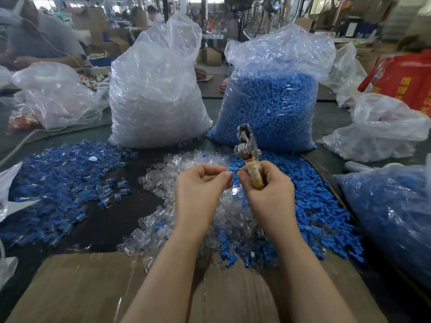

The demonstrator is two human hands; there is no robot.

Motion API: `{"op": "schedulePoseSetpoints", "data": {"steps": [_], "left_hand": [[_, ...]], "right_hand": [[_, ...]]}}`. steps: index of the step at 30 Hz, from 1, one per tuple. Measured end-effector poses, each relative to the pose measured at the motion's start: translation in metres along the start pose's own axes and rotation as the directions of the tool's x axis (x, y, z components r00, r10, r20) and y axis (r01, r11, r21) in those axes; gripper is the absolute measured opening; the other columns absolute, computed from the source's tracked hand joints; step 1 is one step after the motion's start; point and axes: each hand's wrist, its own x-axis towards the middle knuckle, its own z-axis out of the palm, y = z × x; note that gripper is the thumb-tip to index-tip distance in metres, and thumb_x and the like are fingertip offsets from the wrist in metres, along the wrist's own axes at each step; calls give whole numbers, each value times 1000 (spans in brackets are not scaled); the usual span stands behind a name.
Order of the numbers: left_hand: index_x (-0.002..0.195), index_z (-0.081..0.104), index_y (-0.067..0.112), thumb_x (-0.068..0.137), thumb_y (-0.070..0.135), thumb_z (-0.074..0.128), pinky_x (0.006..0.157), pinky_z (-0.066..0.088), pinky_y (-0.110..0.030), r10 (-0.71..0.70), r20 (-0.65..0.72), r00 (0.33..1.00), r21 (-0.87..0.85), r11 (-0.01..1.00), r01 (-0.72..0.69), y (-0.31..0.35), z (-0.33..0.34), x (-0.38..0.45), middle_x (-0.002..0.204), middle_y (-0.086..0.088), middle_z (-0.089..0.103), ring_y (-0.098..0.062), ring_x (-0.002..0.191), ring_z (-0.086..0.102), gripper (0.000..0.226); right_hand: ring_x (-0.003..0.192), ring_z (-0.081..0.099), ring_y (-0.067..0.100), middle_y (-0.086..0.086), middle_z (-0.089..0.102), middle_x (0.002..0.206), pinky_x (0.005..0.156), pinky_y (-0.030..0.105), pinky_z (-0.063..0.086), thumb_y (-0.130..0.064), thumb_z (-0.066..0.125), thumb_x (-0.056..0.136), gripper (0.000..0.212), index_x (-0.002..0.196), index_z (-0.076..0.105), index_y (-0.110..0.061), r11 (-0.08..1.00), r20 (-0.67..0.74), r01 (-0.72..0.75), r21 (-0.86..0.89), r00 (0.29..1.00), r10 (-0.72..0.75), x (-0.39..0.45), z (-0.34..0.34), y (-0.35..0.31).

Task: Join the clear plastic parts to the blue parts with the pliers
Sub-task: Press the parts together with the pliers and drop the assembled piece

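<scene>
Here, right hand [268, 183] holds metal-headed (tape-wrapped) pliers [248, 155].

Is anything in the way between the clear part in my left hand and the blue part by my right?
Nothing visible. The left hand pinches a clear part right beside the blue part at the right hand, which also grips the pliers.

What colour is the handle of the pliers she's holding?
The pliers have a pale yellowish, cream-coloured handle, gripped by the right hand; the head view shows it.
</scene>
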Motion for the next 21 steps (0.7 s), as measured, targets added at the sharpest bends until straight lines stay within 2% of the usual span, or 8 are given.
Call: {"op": "schedulePoseSetpoints", "data": {"steps": [2, 6, 12, 16, 19, 21], "left_hand": [[82, 73, 14, 82, 6, 76, 73, 61, -29, 31, -16, 999, 47, 998, -31, 1, 1, -1, 73, -1, 76, -14, 73, 75, 9], [78, 73, 23, 83, 6, 76, 72, 61, -30, 149, -32, 988, 176, 974, -141, 2, 5, -4, 73, 5, 75, -8, 73, 73, 17], [90, 76, 22, 84, 15, 75, 73, 57, -21, 327, -2, 945, 411, 862, -297, 4, 8, -9, 77, 14, 71, 5, 73, 66, 9], [90, 75, 22, 84, 14, 75, 75, 58, -27, 382, 17, 924, 463, 816, -346, 4, 6, -10, 78, 14, 71, 4, 73, 67, 10], [87, 74, 25, 83, 18, 77, 71, 57, -23, 389, 8, 921, 465, 814, -348, 1, 5, -9, 74, 18, 69, 6, 73, 66, 9], [85, 73, 25, 83, 19, 77, 69, 57, -24, 387, -12, 922, 452, 824, -340, -1, 3, -7, 72, 17, 69, 4, 71, 66, 7]], "right_hand": [[53, 50, -1, -22, 58, 62, 48, 12, 37, -29, 71, 88, 27, 70, 51, -28, 999, -14, -5, -33, 1000, 5, -1, 1, -1], [53, 49, 0, -10, 49, 52, 46, 14, 35, -30, 72, 87, 35, 65, 45, -30, 995, -61, 2, -99, 998, -8, -1, 3, -2], [55, 49, 1, -9, 51, 56, 46, 17, 31, -30, 70, 88, 26, 69, 52, -28, 995, -48, -29, -100, 999, 24, 0, 5, -2], [55, 48, 5, -6, 55, 61, 52, 24, 36, -23, 68, 89, 11, 79, 63, -21, 999, 13, -43, -26, 999, 43, 3, 4, -1], [50, 41, 5, -4, 56, 60, 51, 30, 37, -20, 66, 89, 7, 82, 66, -20, 997, 81, -70, 39, 994, 66, 4, 2, 1], [48, 41, 4, -4, 61, 64, 48, 26, 38, -19, 65, 89, 7, 84, 67, -22, 996, 133, -72, 60, 989, 64, 4, 0, 1]]}}
